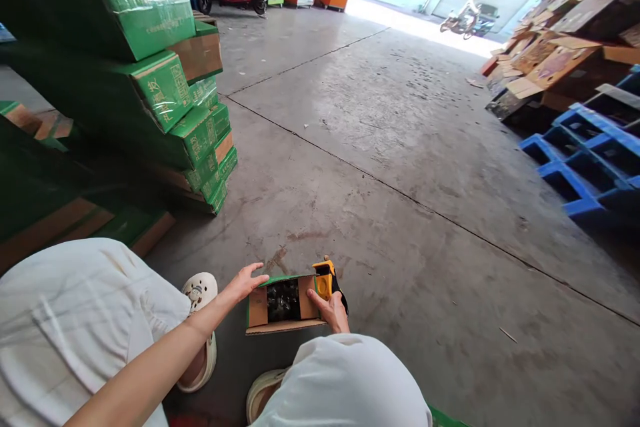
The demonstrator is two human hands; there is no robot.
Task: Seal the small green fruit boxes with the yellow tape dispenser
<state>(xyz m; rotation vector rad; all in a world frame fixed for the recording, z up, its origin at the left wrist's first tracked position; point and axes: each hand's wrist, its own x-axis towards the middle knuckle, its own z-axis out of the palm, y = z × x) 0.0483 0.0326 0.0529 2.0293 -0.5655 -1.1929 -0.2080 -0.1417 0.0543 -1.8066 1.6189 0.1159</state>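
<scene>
Warehouse floor: a person crouches over a small open carton (280,303) on the concrete, btwn their feet. Left hand (246,280), fingers spread, rests at the carton's left edge; right hand (330,310) grips a yellow tape dispenser (325,278) at its right edge. Green boxes (165,80) stacked nearby.

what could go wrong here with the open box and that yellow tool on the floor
The box lies open on the concrete with its flaps spread and dark contents exposed; a nudge from the left hand on its far edge might tip or spill it. The right hand rests at the right flap beside the yellow tool, so the fingers could catch on it. The leaning stack of green cartons close on the left looks as if it could slide.
</scene>
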